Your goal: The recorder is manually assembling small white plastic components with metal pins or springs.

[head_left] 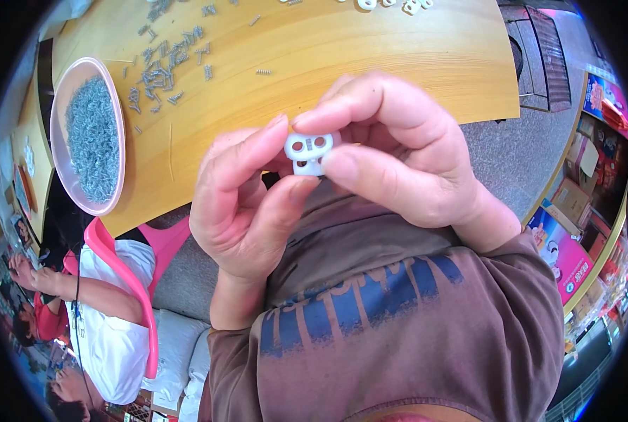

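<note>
Two hands are seen raised together above the near edge of a wooden table (370, 63), in front of a brown shirt (412, 316). A clear plastic bowl (60, 105) heaped with small metal springs (92, 137) is set at the table's left edge; loose springs (162, 67) are scattered just beside it toward the far left corner. The left hand (247, 211) and right hand (405, 151) are both closed in a pinch on one small white plastic toggle (308, 153) with two round holes, held between the thumbs and forefingers of both. White plastic parts (398, 4) are noted along the far edge.
</note>
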A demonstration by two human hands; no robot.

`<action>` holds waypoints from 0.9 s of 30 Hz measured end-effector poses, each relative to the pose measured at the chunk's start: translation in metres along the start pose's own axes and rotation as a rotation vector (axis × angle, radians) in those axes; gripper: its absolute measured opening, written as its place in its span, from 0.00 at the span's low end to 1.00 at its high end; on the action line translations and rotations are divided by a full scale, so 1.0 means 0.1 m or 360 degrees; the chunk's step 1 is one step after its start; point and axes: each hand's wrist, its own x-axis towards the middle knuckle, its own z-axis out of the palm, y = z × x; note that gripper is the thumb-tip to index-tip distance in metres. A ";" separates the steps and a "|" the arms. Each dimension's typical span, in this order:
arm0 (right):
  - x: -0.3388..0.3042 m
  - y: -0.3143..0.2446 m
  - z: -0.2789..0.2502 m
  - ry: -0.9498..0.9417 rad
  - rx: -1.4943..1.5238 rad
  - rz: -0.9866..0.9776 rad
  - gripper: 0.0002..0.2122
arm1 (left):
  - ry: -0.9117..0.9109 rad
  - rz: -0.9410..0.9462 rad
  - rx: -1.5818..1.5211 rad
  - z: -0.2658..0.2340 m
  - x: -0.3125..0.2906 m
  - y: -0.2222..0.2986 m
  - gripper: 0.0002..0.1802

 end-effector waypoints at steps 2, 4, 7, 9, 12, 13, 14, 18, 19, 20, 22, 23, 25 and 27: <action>0.00 0.05 -0.01 -0.0098 0.0020 -0.0143 0.13 | -0.0028 0.0073 -0.0041 0.00 0.00 -0.01 0.23; 0.01 0.04 -0.04 -0.0144 -0.0046 -0.0170 0.14 | 0.0032 0.0001 -0.0194 0.03 -0.02 0.00 0.22; 0.02 0.05 -0.05 -0.0172 -0.0100 -0.0179 0.16 | 0.0086 -0.0074 -0.0316 0.06 -0.04 0.00 0.21; 0.01 0.04 -0.06 -0.0154 -0.0088 -0.0173 0.16 | 0.0109 -0.0102 -0.0344 0.10 -0.04 0.03 0.21; 0.01 0.03 -0.07 -0.0178 -0.0154 -0.0187 0.15 | 0.0122 -0.0129 -0.0359 0.08 -0.05 0.02 0.20; 0.01 0.04 -0.08 -0.0175 -0.0167 -0.0177 0.15 | 0.0108 -0.0124 -0.0344 0.07 -0.05 0.01 0.20; 0.01 0.04 -0.08 -0.0172 -0.0181 -0.0167 0.15 | 0.0108 -0.0125 -0.0344 0.07 -0.05 0.01 0.20; 0.00 0.05 -0.09 -0.0178 -0.0246 -0.0234 0.14 | 0.0128 -0.0122 -0.0339 0.09 -0.07 0.01 0.18; 0.01 0.05 -0.10 -0.0195 -0.0378 -0.0284 0.14 | 0.0158 -0.0103 -0.0330 0.10 -0.07 0.01 0.17; 0.00 0.05 -0.11 -0.0210 -0.0510 -0.0332 0.14 | 0.0157 -0.0104 -0.0331 0.10 -0.08 0.02 0.17; -0.01 0.05 -0.09 -0.0185 -0.0536 -0.0331 0.14 | 0.0131 -0.0167 -0.0515 0.10 -0.09 0.02 0.16; -0.02 0.06 -0.09 -0.0165 -0.0561 -0.0328 0.13 | 0.0134 -0.0168 -0.0514 0.11 -0.09 0.02 0.16; -0.02 0.06 -0.09 -0.0187 -0.0599 -0.0365 0.13 | 0.0142 -0.0109 -0.0502 0.11 -0.11 -0.01 0.15; -0.03 0.07 -0.10 -0.0203 -0.0641 -0.0403 0.13 | 0.0121 -0.0102 -0.0500 0.11 -0.12 -0.01 0.15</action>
